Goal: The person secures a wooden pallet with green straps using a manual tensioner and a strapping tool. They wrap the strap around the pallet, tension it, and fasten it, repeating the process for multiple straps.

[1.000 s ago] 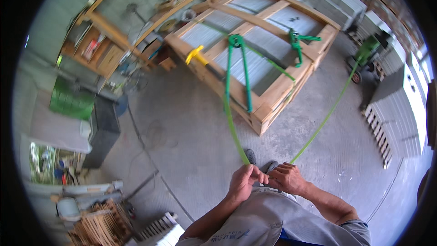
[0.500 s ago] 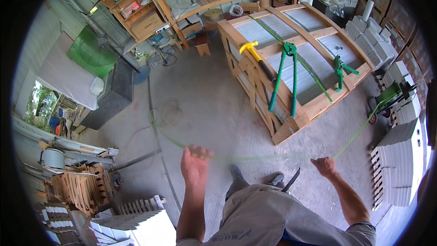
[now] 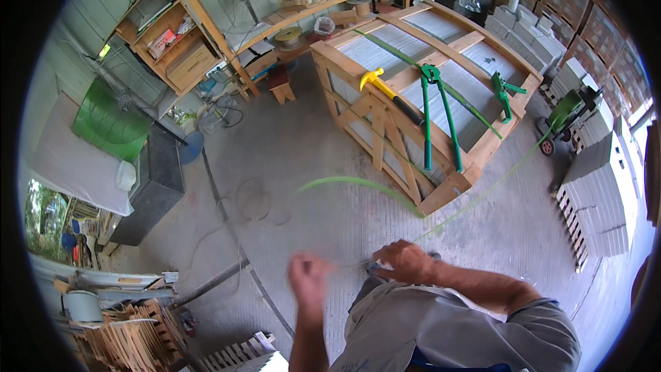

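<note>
In the head view, the right hand (image 3: 406,262) is curled around the green strap (image 3: 482,204), which runs right to the wheeled reel cart (image 3: 568,109); the left hand (image 3: 310,275) is motion-blurred, so its grip cannot be told. Another green length arcs before the wooden crate (image 3: 442,196). On the crate, a yellow hammer (image 3: 377,81) lies along the left edge, a long-handled green crimper (image 3: 430,74) points its handles at the near corner, and a green tensioner (image 3: 502,96) sits by the right edge. Stacked pale slabs (image 3: 597,196) flank the right; concrete floor (image 3: 275,124) spreads from crate to dark bench (image 3: 158,182).
</note>
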`<state>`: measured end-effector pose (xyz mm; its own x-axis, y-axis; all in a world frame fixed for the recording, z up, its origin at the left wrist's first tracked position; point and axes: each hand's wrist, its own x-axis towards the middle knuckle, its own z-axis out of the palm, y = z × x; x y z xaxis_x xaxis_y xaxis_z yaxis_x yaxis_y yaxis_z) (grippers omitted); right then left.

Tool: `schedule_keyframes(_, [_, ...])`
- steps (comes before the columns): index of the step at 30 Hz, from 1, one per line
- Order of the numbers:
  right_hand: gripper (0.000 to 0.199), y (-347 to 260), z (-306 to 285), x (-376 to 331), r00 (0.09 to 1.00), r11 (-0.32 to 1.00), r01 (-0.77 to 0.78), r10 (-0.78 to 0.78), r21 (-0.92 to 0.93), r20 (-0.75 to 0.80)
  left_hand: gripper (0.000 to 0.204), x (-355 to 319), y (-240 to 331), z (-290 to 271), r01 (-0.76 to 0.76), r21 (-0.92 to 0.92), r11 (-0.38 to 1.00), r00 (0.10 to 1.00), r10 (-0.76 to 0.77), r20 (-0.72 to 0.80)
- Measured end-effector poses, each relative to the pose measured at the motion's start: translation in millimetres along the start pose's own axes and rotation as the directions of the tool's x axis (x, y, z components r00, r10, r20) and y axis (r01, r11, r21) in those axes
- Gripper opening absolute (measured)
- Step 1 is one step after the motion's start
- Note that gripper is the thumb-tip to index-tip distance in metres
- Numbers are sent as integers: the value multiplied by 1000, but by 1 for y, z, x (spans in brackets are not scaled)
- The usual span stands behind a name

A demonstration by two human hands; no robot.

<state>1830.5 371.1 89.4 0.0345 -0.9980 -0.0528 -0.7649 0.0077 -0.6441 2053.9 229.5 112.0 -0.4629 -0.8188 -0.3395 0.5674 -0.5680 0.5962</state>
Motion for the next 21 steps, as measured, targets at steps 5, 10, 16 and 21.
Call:
schedule_keyframes(5, [47, 143, -55, -62, 933, 903, -339, 358, -265, 24, 26, 17, 164, -78, -327, -106, 939, 944, 319, -89])
schedule_keyframes(10, [37, 151, -28, -110, 709, 844, -494, 531, -211, 464, 19, 70, 199, -119, -305, -239, 922, 952, 290, -95])
schedule_keyframes(16, [35, 5, 32, 56, 932, 981, -186, 156, 60, 326, 33, 131, 113, -41, -249, -48, 967, 960, 241, -140])
schedule_keyframes(21, [28, -48, -20, 207, 988, 997, -38, 28, 64, 151, 28, 156, 74, 28, -37, -71, 997, 992, 28, -120])
